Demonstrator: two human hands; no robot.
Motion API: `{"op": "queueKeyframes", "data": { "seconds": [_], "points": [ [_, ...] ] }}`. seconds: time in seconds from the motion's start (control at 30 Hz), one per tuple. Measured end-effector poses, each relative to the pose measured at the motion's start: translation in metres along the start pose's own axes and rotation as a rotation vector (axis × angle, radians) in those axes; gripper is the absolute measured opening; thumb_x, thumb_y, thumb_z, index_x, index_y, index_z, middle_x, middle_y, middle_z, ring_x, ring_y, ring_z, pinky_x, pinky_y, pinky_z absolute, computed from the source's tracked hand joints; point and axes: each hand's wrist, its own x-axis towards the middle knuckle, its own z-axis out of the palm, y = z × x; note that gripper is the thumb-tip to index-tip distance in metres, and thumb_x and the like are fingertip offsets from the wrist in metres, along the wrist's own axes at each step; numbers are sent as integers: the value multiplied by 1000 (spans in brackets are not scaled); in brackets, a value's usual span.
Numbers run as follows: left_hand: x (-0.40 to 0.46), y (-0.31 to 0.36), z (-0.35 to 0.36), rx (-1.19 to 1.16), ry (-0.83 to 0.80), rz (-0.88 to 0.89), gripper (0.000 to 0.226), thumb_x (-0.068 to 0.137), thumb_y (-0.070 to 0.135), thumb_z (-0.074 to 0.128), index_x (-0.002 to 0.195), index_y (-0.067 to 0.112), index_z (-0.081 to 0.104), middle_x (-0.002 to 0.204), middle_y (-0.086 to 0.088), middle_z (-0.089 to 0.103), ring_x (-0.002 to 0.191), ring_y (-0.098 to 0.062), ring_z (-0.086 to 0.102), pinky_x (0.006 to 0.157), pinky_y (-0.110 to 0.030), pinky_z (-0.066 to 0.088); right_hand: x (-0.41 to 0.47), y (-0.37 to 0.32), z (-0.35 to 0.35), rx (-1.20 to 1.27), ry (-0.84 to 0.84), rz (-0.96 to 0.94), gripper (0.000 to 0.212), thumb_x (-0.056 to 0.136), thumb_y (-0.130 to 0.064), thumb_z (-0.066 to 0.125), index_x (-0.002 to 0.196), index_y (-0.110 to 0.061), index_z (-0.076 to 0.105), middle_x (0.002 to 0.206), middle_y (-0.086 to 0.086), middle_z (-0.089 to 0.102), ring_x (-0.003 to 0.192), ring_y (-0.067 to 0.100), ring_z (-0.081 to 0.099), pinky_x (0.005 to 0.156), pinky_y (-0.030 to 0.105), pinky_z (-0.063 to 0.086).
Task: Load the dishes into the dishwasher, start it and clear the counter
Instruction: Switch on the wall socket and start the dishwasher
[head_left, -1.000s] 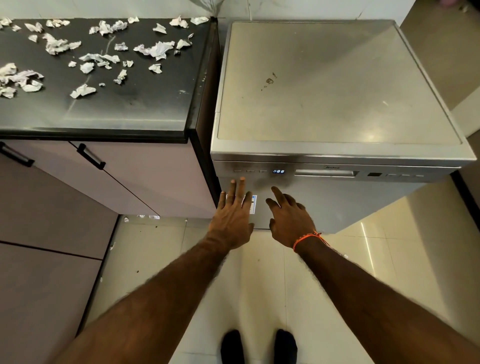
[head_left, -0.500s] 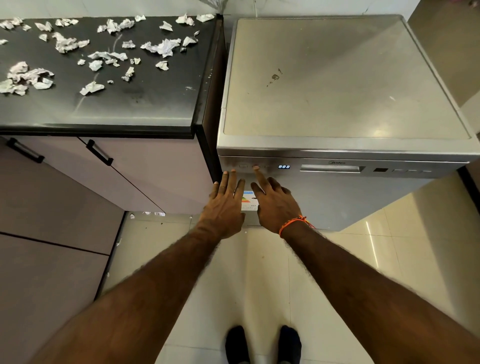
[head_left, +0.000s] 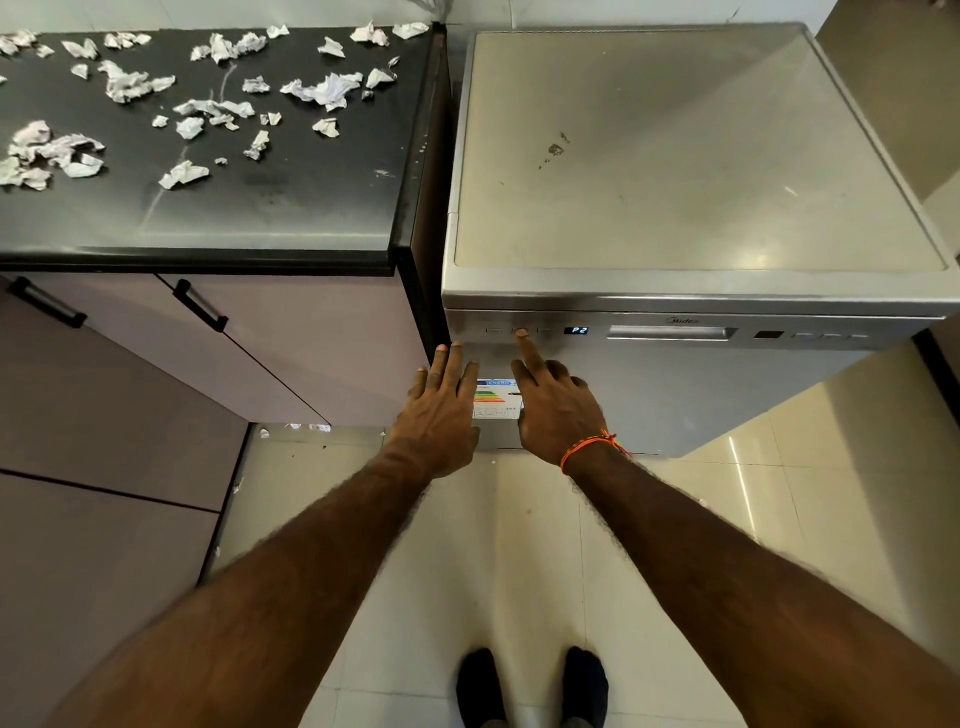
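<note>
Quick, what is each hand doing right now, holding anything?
Left hand: open, fingers straight against the dishwasher door, holding nothing.
Right hand: holds nothing; index finger presses a control panel button, other fingers curled.

Brushed silver metal dishwasher (head_left: 696, 156) with a dull, smudged top; glossy black stone-like counter (head_left: 260, 208) at ten o'clock strewn with crumpled paper scraps (head_left: 322, 91); shiny floor tiles (head_left: 831, 467).

We see the right hand (head_left: 558, 410) pressing its forefinger on a button (head_left: 521, 331) of the closed dishwasher (head_left: 675, 291), whose display (head_left: 576, 331) reads P2. The left hand (head_left: 441, 410) lies flat-fingered against the door. Crumpled paper scraps (head_left: 322, 91) litter the black counter (head_left: 260, 208).
</note>
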Motion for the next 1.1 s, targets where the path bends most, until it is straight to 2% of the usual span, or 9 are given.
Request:
{"op": "queueKeyframes", "data": {
  "seconds": [0.1, 0.17, 0.4, 0.53, 0.67, 0.8, 0.97, 1.1],
  "points": [
    [-1, -4, -2, 0, 2, 3, 96, 96, 44, 60, 162, 13, -3, 167, -14, -19, 153, -37, -19, 126, -52, 0, -1, -2, 0, 26, 26, 21, 83, 81, -27, 74, 153, -14, 33, 167, 6, 11, 117, 34, 55, 93, 46, 53],
    [-3, -5, -3, -3, 1, 5, 96, 96, 43, 60, 161, 13, -3, 167, -14, -19, 153, -37, -19, 126, -53, 1, -2, -3, 2, 13, 51, 36, 83, 80, -27, 74, 152, -14, 35, 168, 6, 9, 110, 33, 59, 88, 43, 55],
    [-14, -7, -2, -13, 0, 8, 93, 98, 41, 58, 161, 13, -5, 167, -13, -20, 154, -35, -19, 126, -52, 2, -4, -11, 4, -2, 36, 49, 87, 82, -27, 72, 156, -15, 28, 168, 8, -1, 118, 35, 55, 93, 44, 54],
    [-16, -12, -3, -26, -19, 1, 94, 98, 41, 57, 161, 14, -6, 167, -12, -22, 154, -33, -20, 126, -53, 4, -2, -16, 4, -17, 16, 54, 89, 82, -26, 73, 157, -16, 25, 167, 9, -10, 112, 35, 59, 90, 42, 55],
    [-14, -12, -2, -25, -20, -1, 94, 98, 41, 58, 161, 14, -6, 167, -12, -20, 154, -33, -19, 127, -53, 3, 2, -20, 4, -7, -20, 66, 95, 85, -25, 71, 160, -19, 12, 167, 10, -7, 108, 34, 62, 90, 42, 56],
    [-16, -6, 0, -23, -10, 0, 94, 98, 40, 57, 161, 14, -7, 168, -13, -19, 154, -34, -18, 126, -51, 1, -3, -21, 3, 1, 20, 67, 87, 84, -29, 71, 157, -18, 26, 168, 8, -11, 108, 36, 62, 87, 40, 57],
    [-28, 19, -13, -51, -9, 24, 94, 97, 41, 58, 162, 15, -7, 168, -13, -17, 154, -35, -17, 123, -49, -4, -29, 1, -12, 14, 54, 90, 78, 86, -30, 69, 153, -14, 34, 167, 9, 7, 114, 35, 59, 83, 41, 56],
    [-33, 59, -26, -51, 14, 74, 96, 96, 42, 58, 161, 12, -5, 168, -15, -15, 155, -34, -15, 126, -51, 1, -67, 43, -27, -16, 52, 170, 69, 87, -28, 63, 149, -13, 37, 166, 11, 11, 121, 33, 53, 87, 45, 55]
  ]
}}
